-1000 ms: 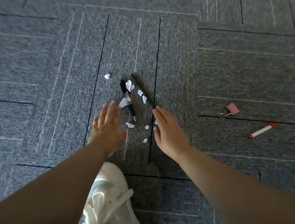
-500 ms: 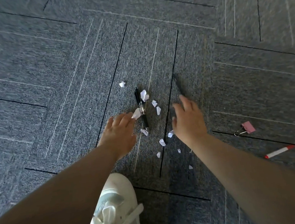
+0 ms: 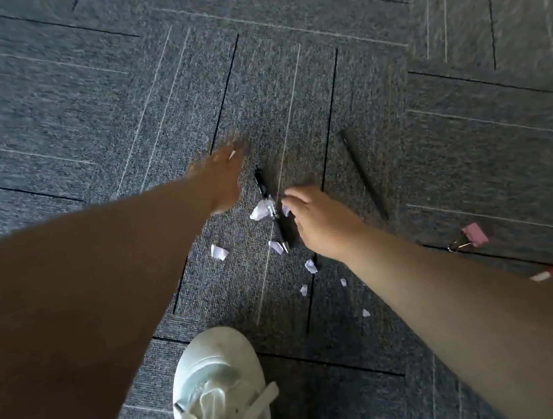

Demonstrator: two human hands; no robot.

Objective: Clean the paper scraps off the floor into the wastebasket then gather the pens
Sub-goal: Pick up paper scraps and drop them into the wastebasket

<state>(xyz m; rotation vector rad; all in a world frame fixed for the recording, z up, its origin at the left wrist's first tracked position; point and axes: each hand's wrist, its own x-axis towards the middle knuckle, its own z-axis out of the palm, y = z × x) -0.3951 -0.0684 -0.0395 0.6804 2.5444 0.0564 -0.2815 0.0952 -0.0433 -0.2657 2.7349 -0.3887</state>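
Observation:
Several white paper scraps [image 3: 219, 251] lie scattered on the grey carpet around a black pen [image 3: 269, 206]. My left hand [image 3: 223, 177] is blurred, stretched forward with its fingers out and the tips on a far scrap [image 3: 232, 154]. To the right of the pen, my right hand [image 3: 318, 221] curls its fingers down onto a small scrap [image 3: 285, 210] and pinches it. A larger crumpled scrap [image 3: 258, 210] sits just left of the pen. A thin dark pen [image 3: 362, 172] lies further right. A red and white pen [image 3: 546, 274] shows past my right forearm.
A pink binder clip [image 3: 474, 235] lies on the carpet at the right. My white shoe [image 3: 219, 388] stands at the bottom centre, close below the scraps. No wastebasket is in view.
My left hand has reached forward from beside the pen to the far scrap. My right hand has drawn left to the pen and curled its fingers. The view has shifted closer.

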